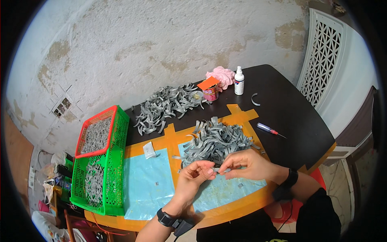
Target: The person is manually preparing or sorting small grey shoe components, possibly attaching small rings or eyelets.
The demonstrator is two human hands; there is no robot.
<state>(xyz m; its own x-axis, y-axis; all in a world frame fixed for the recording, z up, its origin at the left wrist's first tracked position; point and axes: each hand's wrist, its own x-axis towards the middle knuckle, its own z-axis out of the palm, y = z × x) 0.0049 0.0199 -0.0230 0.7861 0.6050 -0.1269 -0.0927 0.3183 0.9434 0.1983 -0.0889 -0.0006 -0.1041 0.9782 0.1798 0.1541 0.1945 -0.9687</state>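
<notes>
My left hand [193,178] and my right hand [249,164] meet over the near side of the table, fingertips pinched close together. Between them is a small grey strip [221,170], mostly covered by the fingers, so its full shape is hidden. Just beyond my hands lies a heap of curved grey strips [217,139], partly on a light blue plastic sheet [229,189] edged with orange tape. A second heap of similar strips [167,105] spreads farther back to the left.
At the left stand a green basket [115,177] and a red-rimmed basket [79,139], both holding small grey pieces. A white packet [149,150] lies nearby. Toward the back are a pink tin [211,94], pink cloth [223,75] and white bottle [239,84]; a screwdriver [267,129] lies right.
</notes>
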